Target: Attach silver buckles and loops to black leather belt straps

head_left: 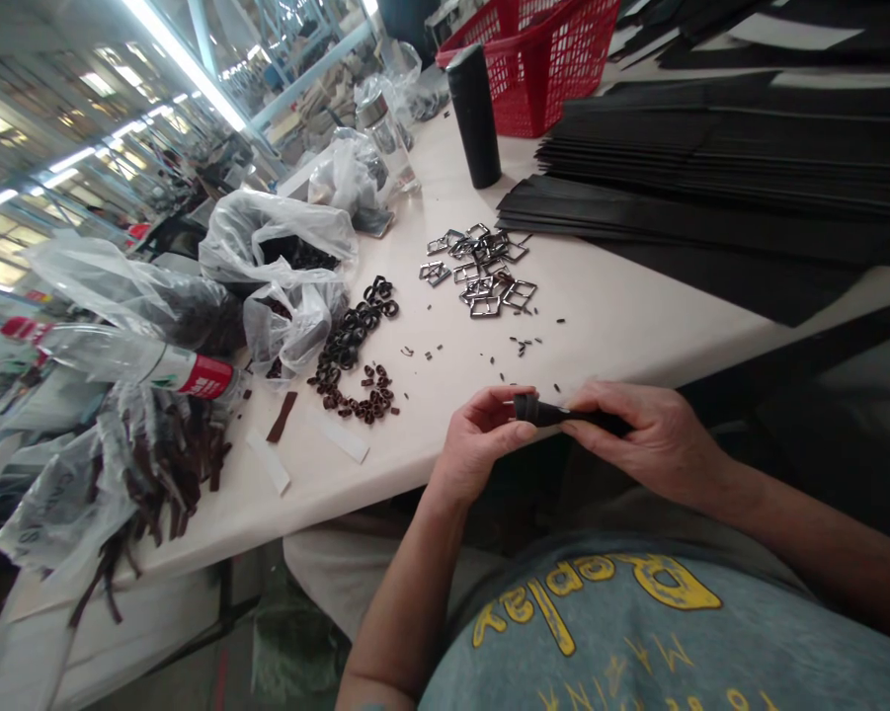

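Note:
A black strap (546, 411) is stretched between my two hands at the table's front edge. My left hand (481, 430) pinches its thicker, folded end between thumb and fingers. Around the strap's other part, my right hand (648, 425) is closed, thumb and fingers pressed together. Beyond the hands lies a pile of dark metal buckles (485, 272), with small dark bits (523, 346) scattered nearer to me. To their left are black loops (356, 326) and brown loops (363, 400) in a curved heap.
Long black strips (711, 158) are stacked at the right. Behind stand a black bottle (475, 118), a red basket (537, 69) and a glass bottle (389, 138). Plastic bags (274, 237), a lying plastic bottle (133, 357) and brown strips (163, 464) cover the left side.

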### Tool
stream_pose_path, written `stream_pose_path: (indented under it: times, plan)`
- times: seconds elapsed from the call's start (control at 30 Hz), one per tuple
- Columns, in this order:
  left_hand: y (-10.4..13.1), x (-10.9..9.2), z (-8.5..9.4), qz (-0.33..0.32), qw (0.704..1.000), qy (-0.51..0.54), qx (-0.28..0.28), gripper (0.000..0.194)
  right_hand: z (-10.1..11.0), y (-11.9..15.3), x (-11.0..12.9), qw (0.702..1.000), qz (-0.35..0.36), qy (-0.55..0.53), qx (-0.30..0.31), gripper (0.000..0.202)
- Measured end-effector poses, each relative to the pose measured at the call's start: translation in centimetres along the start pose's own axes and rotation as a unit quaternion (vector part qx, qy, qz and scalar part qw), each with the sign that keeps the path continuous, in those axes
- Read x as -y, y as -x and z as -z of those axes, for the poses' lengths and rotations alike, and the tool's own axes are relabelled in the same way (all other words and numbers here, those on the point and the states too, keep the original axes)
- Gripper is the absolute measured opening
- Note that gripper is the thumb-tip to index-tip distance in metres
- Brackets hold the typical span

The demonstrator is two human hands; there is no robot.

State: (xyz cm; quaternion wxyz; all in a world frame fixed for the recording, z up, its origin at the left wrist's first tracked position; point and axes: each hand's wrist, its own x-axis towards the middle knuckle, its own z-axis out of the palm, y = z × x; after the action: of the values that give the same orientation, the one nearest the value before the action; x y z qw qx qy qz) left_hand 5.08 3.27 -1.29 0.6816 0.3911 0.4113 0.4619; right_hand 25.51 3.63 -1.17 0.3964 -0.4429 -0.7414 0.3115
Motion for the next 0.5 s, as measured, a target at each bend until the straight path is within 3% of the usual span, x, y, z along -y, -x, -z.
stream_pose_path:
  times: [0.27, 0.43, 0.5]
  plan:
    - [0.6, 0.6, -0.9, -0.004, 1.0, 0.01, -0.02, 0.045, -1.2, 0.2, 0.1, 0.999, -0.048, 0.002, -0.008, 0.013]
    - [0.6, 0.7, -1.9, -0.014, 1.0, -0.011, -0.018, 0.056, -2.4, 0.4, -1.5, 0.996, -0.069, -0.03, -0.045, 0.015]
    - [1.0, 0.1, -1.9, -0.035, 0.999, -0.039, -0.007, 0.055, -2.3, 0.1, -1.9, 0.993, -0.091, -0.079, 0.0, 0.024]
